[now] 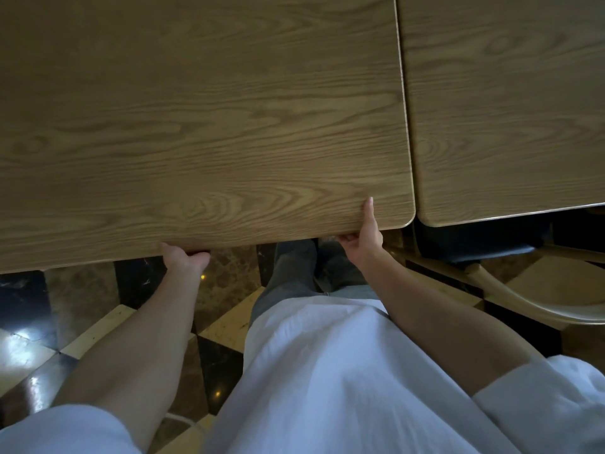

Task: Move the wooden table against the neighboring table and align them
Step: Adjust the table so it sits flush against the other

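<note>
The wooden table (203, 119) fills the upper left and middle of the view, its near edge running across in front of me. My left hand (185, 258) grips that near edge from below, fingers curled under it. My right hand (366, 232) holds the same edge near the rounded right corner, thumb lying on the top and fingers underneath. The neighboring table (504, 103), of the same wood, lies to the right. Only a thin seam separates the two long sides. Its near edge sits slightly farther from me than the held table's corner.
A wooden chair (537, 290) with a dark seat stands under the neighboring table at the right. Below is a glossy checkered floor (222, 322) of dark and pale tiles. My legs and white shirt fill the lower middle.
</note>
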Demonstrator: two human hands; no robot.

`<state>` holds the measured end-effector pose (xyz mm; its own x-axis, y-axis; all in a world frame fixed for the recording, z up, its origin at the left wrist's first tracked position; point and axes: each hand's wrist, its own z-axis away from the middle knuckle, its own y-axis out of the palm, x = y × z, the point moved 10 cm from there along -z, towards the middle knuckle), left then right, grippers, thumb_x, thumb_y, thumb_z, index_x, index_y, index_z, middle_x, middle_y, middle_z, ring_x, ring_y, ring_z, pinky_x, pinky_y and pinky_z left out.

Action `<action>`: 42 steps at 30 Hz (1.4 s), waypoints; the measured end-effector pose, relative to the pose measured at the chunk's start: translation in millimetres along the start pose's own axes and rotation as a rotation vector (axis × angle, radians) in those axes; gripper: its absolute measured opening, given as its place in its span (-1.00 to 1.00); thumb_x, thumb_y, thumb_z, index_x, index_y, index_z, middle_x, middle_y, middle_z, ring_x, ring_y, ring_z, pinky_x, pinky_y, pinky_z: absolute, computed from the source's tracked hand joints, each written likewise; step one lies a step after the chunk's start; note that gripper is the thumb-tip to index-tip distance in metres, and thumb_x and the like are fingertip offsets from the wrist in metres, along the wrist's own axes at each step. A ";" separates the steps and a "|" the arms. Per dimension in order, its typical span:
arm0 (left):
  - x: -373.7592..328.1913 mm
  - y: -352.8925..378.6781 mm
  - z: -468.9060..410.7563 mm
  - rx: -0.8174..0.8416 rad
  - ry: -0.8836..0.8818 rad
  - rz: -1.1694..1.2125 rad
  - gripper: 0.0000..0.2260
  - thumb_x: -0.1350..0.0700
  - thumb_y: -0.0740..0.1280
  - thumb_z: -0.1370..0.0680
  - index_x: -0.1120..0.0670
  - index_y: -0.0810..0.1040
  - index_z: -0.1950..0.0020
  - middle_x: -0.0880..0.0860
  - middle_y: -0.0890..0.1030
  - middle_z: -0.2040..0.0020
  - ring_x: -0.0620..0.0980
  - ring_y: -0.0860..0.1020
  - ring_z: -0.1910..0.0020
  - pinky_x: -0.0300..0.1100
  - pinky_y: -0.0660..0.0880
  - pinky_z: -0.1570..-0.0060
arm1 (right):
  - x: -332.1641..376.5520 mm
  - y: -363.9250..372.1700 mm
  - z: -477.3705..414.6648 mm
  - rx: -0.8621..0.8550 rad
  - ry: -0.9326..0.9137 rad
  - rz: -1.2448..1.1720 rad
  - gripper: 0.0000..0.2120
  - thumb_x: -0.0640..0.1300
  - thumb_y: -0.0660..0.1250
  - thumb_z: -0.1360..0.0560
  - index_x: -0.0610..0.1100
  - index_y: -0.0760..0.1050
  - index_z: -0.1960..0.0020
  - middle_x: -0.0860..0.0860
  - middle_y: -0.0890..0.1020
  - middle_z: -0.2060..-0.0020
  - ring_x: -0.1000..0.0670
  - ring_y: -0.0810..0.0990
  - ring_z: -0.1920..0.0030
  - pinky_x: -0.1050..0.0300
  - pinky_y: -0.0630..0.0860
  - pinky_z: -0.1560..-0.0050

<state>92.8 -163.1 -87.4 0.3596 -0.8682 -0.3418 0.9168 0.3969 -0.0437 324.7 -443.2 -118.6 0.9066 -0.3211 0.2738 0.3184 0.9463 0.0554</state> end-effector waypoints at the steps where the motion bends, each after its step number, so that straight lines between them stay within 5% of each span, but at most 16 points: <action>1: -0.1 0.0 0.7 0.009 0.002 0.000 -0.41 -0.18 0.16 -0.67 0.00 0.08 -0.63 0.16 0.20 -0.56 0.22 0.17 -0.53 0.21 0.07 -0.50 | -0.2 -0.1 0.7 0.001 0.000 0.001 -0.29 0.15 0.52 -0.30 -0.10 0.23 -0.24 -0.17 0.48 -0.16 -0.22 0.51 -0.13 -0.27 0.54 -0.11; 5: -0.5 0.2 4.8 0.026 0.015 -0.008 -0.42 -0.17 0.17 -0.67 0.01 0.12 -0.62 0.16 0.22 -0.56 0.22 0.19 -0.52 0.20 0.08 -0.50 | 0.7 -0.4 3.4 0.012 -0.004 0.003 -0.30 0.15 0.52 -0.31 -0.08 0.22 -0.25 -0.16 0.47 -0.16 -0.21 0.51 -0.13 -0.24 0.55 -0.09; 9: -0.8 -5.9 4.9 0.021 0.013 -0.024 -0.43 -0.18 0.14 -0.67 0.02 0.12 -0.62 0.16 0.23 -0.56 0.22 0.20 -0.52 0.20 0.09 -0.49 | -5.5 -6.2 7.3 0.022 0.001 0.010 -0.34 0.14 0.52 -0.33 -0.09 0.23 -0.21 -0.16 0.50 -0.11 -0.17 0.55 -0.01 -0.15 0.60 0.14; 14: 4.5 -15.2 4.0 0.000 -0.003 -0.045 -0.42 -0.17 0.15 -0.67 0.01 0.10 -0.62 0.15 0.22 -0.56 0.21 0.20 -0.52 0.20 0.10 -0.49 | -9.0 -13.5 5.7 0.034 0.004 0.009 -0.35 0.14 0.49 -0.36 -0.08 0.23 -0.25 -0.16 0.49 -0.15 -0.18 0.53 -0.08 -0.21 0.57 -0.02; 31: 14.5 -23.4 -1.4 -0.076 -0.015 0.012 -0.41 -0.12 0.18 -0.68 0.00 0.04 -0.64 0.16 0.18 -0.57 0.21 0.16 -0.54 0.20 0.08 -0.49 | 3.0 -19.2 1.9 0.007 0.001 0.045 -0.52 0.14 0.49 -0.36 -0.07 0.29 -0.01 -0.12 0.50 -0.05 -0.13 0.53 0.05 -0.11 0.59 0.22; 37: 15.1 -23.8 5.9 -0.064 -0.017 0.012 -0.39 -0.14 0.17 -0.68 0.01 0.01 -0.64 0.16 0.16 -0.58 0.20 0.14 -0.54 0.18 0.07 -0.50 | 2.8 -18.0 0.7 0.008 -0.005 0.042 -0.39 0.12 0.50 -0.35 -0.07 0.21 -0.16 -0.13 0.49 -0.07 -0.20 0.50 -0.11 -0.29 0.53 -0.10; 42: 13.6 -15.8 7.2 0.028 -0.011 -0.022 -0.40 -0.19 0.13 -0.67 0.00 0.04 -0.64 0.15 0.16 -0.58 0.21 0.17 -0.53 0.20 0.06 -0.50 | 3.2 -15.8 5.4 0.031 0.012 0.036 -0.33 0.12 0.50 -0.35 -0.10 0.22 -0.27 -0.18 0.48 -0.18 -0.24 0.49 -0.20 -0.32 0.50 -0.15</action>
<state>84.4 -183.3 -84.6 0.3409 -0.8800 -0.3307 0.9290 0.3692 -0.0249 321.0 -458.9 -113.4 0.9204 -0.2874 0.2649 0.2773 0.9578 0.0756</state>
